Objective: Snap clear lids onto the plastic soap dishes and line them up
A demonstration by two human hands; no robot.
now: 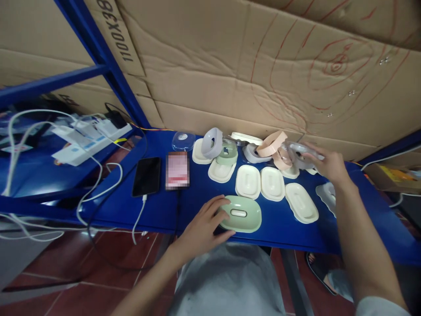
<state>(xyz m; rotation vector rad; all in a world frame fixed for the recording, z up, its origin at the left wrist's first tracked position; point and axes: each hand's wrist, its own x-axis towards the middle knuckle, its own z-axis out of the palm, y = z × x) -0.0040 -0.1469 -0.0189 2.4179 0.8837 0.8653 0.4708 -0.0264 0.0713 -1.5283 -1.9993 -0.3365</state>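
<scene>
At the front edge of the blue table, my left hand (pixel 210 221) curls its fingers and thumb around the left end of a green soap dish (pixel 251 219). A cream bar shows in the slot at the dish's middle. Farther right and back, my right hand (pixel 330 164) grips a clear plastic cover (pixel 301 151) by its right end, above other parts. Around it lie a peach tray part (pixel 274 145) and a lavender one (pixel 253 153). Cream base trays (pixel 248 182) lie between my hands, one of them a longer cream tray (pixel 304 204).
A black phone (pixel 146 176) on a white cable and a pink, blurred-out rectangular item (pixel 177 171) lie left on the table. Beyond are a crowded power strip (pixel 88 138) and loose cables. Cardboard (pixel 213 66) walls the back. Another person's sandalled foot (pixel 324 274) shows below right.
</scene>
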